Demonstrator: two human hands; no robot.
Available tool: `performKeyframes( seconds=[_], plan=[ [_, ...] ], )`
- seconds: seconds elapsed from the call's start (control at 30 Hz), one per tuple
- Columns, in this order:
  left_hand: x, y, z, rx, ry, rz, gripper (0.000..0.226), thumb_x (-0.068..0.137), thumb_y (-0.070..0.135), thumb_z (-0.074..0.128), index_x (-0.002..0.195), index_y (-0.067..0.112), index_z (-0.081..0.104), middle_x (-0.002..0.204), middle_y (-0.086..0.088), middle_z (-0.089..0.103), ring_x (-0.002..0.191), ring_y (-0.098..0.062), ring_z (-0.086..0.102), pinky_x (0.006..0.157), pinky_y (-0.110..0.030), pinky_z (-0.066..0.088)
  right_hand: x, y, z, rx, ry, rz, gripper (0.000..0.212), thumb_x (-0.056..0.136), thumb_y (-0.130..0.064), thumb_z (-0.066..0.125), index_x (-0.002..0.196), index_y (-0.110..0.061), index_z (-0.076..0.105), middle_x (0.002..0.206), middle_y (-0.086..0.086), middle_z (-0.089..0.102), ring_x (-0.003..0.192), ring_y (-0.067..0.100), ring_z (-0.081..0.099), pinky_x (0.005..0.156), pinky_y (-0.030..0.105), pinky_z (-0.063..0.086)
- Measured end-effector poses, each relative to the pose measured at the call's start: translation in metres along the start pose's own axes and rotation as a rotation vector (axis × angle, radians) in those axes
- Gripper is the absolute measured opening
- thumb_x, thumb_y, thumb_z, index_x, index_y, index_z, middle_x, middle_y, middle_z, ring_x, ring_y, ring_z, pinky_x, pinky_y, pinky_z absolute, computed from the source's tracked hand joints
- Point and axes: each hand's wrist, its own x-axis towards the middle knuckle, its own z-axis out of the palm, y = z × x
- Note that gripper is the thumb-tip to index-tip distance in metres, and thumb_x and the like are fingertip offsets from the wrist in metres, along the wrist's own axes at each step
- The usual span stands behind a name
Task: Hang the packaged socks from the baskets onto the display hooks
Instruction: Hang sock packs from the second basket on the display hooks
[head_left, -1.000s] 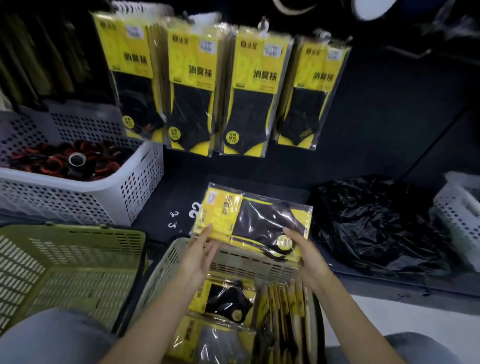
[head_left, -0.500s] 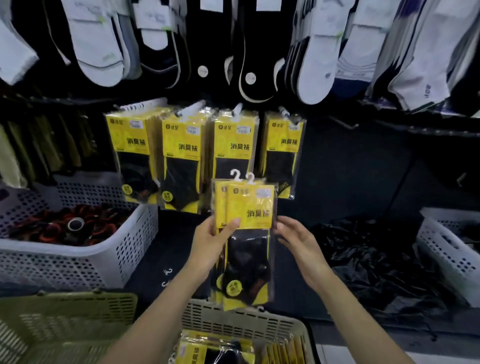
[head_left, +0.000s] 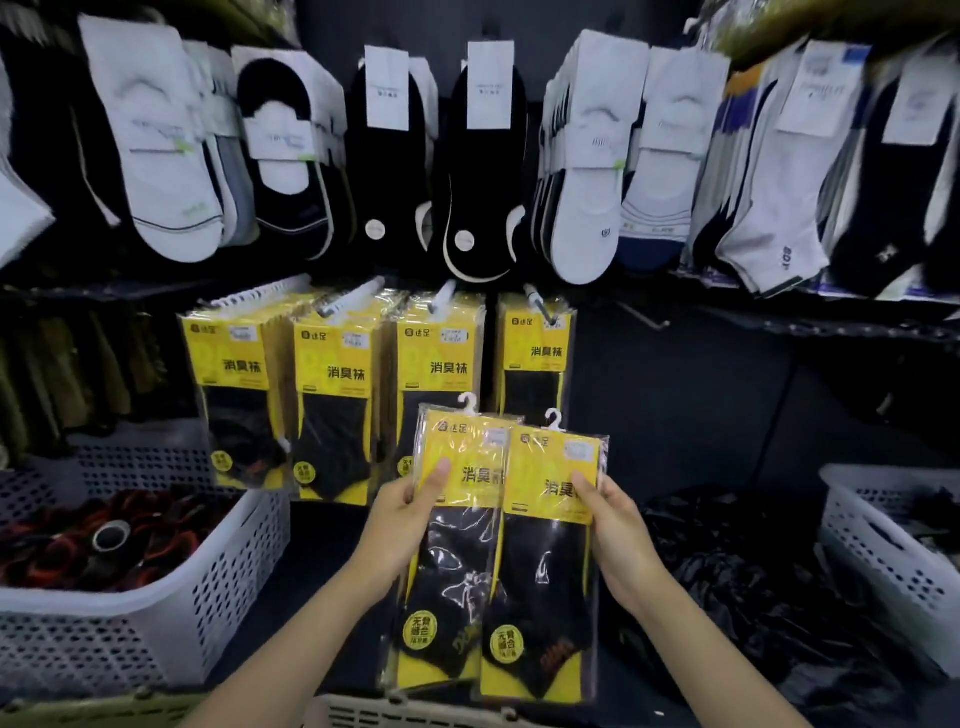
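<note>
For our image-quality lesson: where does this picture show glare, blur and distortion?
Head view: glare streaks the clear wrap of the left held pack and right held pack; motion blur smears the white socks at far right; the wide lens bows the rows.

Two sock packs side by side before hooked packs.

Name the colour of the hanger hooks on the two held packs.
White. The hanger hooks top the held packs; the head view shows them best.

I stand in a shop, sock dept.: wall hooks w/ rows of tagged socks, identical yellow packs hung below, stock baskets at both sides.
</note>
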Motion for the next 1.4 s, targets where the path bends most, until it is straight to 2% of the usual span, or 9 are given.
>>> performKeyframes(
  seconds=[0.1,0.13,0.2,0.37,0.73,0.87,1.03,1.2,1.4],
  plan=[
    [0.019,0.011,-0.015,-0.011,0.048,0.083,0.046,0.082,0.052,0.049,0.062,0.012,0.06,0.049,0.004,0.057,0.05,0.007,0.053,0.052,-0.002,0.039,0.018,-0.024,-0.009,-0.04,0.062,-0.066,0.02,0.097,-0.021,0.05,0.108,-0.016,0.066,0.102,0.002,0.074,0.095,0.017,0.071,0.081,0.03,0.053],
    [0.023,0.019,-0.018,-0.001,0.083,0.097,0.056,0.084,0.051,0.049,0.092,-0.004,0.052,0.055,0.0,0.06,0.055,0.007,0.056,0.055,-0.002,0.04,0.026,-0.034,-0.01,-0.058,0.071,-0.095,0.019,0.097,-0.021,0.05,0.108,-0.018,0.065,0.101,0.001,0.075,0.093,0.015,0.071,0.079,0.029,0.053],
    [0.036,0.029,-0.024,0.031,0.126,0.129,0.029,0.085,0.053,0.048,0.08,0.025,0.053,0.069,0.006,0.058,0.065,-0.003,0.053,0.059,-0.011,0.04,0.04,-0.054,-0.009,-0.098,0.085,-0.147,0.018,0.097,-0.02,0.05,0.105,-0.021,0.065,0.098,-0.002,0.075,0.09,0.011,0.071,0.076,0.026,0.053],
    [0.053,0.047,-0.025,0.052,0.221,0.156,0.052,0.077,0.061,0.048,0.057,0.02,0.024,0.041,0.01,0.022,0.038,-0.003,0.024,0.049,-0.018,0.025,0.07,-0.087,0.005,-0.24,0.057,-0.288,0.013,0.096,-0.02,0.052,0.101,-0.026,0.064,0.096,-0.007,0.072,0.085,0.0,0.069,0.065,0.013,0.052],
    [0.06,0.056,-0.016,-0.015,0.254,0.156,0.051,0.089,0.049,0.05,0.057,0.019,0.022,0.038,0.01,0.021,0.037,-0.004,0.025,0.058,-0.021,0.032,0.108,-0.08,0.017,-0.277,0.004,-0.247,0.013,0.096,-0.021,0.054,0.104,-0.023,0.063,0.099,-0.007,0.07,0.087,0.002,0.067,0.064,0.011,0.052],
    [0.064,0.056,-0.012,-0.042,0.273,0.147,0.051,0.089,0.047,0.051,0.056,0.019,0.024,0.037,0.01,0.023,0.036,-0.003,0.027,0.06,-0.02,0.033,0.133,-0.072,0.024,-0.278,0.107,-0.199,0.015,0.095,-0.022,0.056,0.105,-0.015,0.065,0.098,-0.002,0.07,0.087,0.005,0.066,0.065,0.013,0.05],
    [0.068,0.053,-0.01,-0.062,0.269,0.13,0.052,0.086,0.05,0.053,0.055,0.02,0.023,0.04,0.011,0.021,0.038,-0.003,0.024,0.061,-0.019,0.033,0.162,-0.06,0.026,-0.239,0.348,-0.06,0.032,0.084,-0.03,0.071,0.106,-0.007,0.067,0.107,0.007,0.068,0.103,0.022,0.061,0.096,0.038,0.05],
    [0.07,0.048,-0.009,-0.075,0.259,0.105,0.054,0.086,0.05,0.055,0.051,0.022,0.024,0.039,0.011,0.021,0.038,-0.003,0.024,0.059,-0.021,0.033,0.161,-0.054,0.02,-0.17,0.561,-0.05,0.026,0.084,-0.016,0.071,0.107,-0.005,0.064,0.108,0.011,0.066,0.088,0.016,0.057,0.081,0.029,0.048],
    [0.07,0.042,0.0,-0.118,0.191,0.08,0.042,0.079,0.057,0.056,0.081,0.015,0.055,0.073,-0.003,0.049,0.062,-0.009,0.043,0.057,-0.015,0.032,0.106,-0.06,0.043,-0.071,0.124,-0.056,0.02,0.097,-0.023,0.051,0.106,-0.009,0.062,0.096,0.005,0.067,0.082,0.014,0.066,0.068,0.021,0.055]
  ],
)
